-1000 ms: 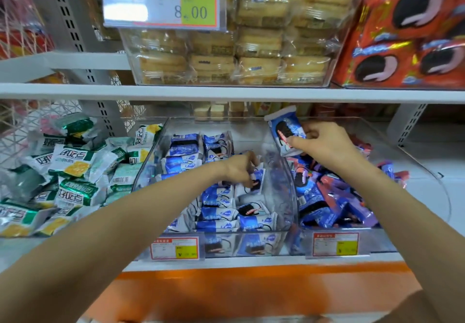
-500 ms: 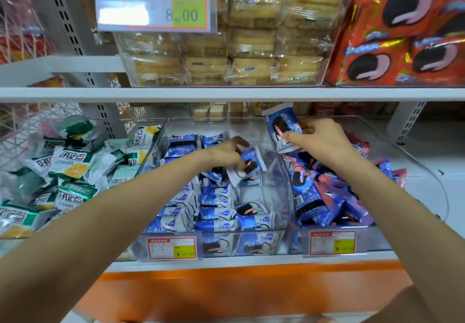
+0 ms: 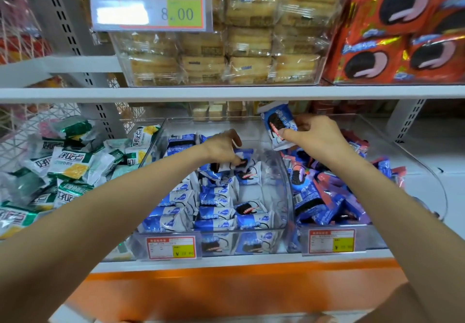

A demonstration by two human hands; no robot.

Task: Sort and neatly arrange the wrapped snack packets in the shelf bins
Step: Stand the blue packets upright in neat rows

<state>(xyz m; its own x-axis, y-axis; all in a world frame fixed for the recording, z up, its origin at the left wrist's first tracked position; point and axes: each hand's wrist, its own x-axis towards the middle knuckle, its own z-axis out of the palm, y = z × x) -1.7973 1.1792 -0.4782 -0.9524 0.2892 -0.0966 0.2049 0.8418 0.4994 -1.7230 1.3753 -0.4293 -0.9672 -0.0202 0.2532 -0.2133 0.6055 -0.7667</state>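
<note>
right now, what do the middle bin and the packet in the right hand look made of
Middle bin: clear rigid plastic, probably acrylic; packets show through its glossy walls. Packet in the right hand: thin glossy printed film, likely plastic.

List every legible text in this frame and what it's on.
"8.00": big price tag, upper shelf.
"好吃点": green-and-white packets, left.
"¥", digits blurred: middle bin's tag.
Right bin's tag: too blurred.
Blue packets, red packs: print unreadable.
</note>
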